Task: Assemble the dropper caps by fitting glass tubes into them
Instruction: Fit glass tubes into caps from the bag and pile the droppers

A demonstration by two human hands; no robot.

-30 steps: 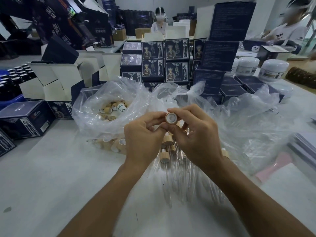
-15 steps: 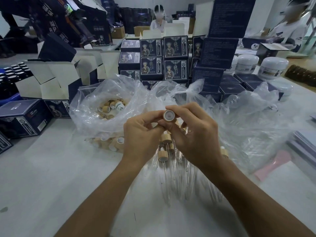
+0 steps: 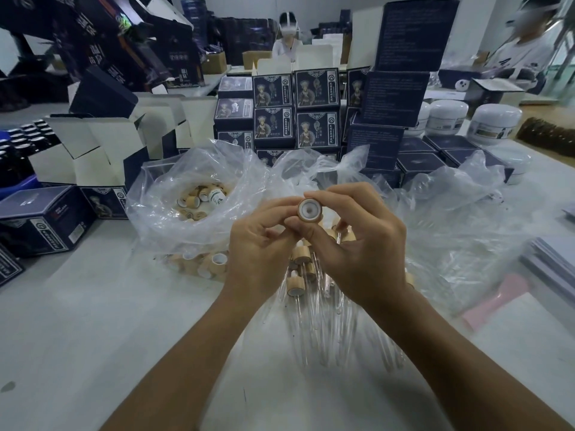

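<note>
I see a white desk (image 3: 93,337) w/ stacked dark boxes (image 3: 314,110) at the back; clear plastic bag (image 3: 174,194) of loose caps sits left of centre; pile of glass tubes (image 3: 323,331) lies under my hands; left hand (image 3: 258,256) and right hand (image 3: 357,250) both pinch one wooden dropper cap (image 3: 309,209) betw. fingertips, held above the tubes, its white open end facing me.

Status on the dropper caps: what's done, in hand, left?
Done: a few assembled droppers lie on the table under the hands. In hand: both the left hand and right hand pinch one cap, its hole facing the camera, no tube in it. Left: loose caps in the bag and glass tubes.
</note>
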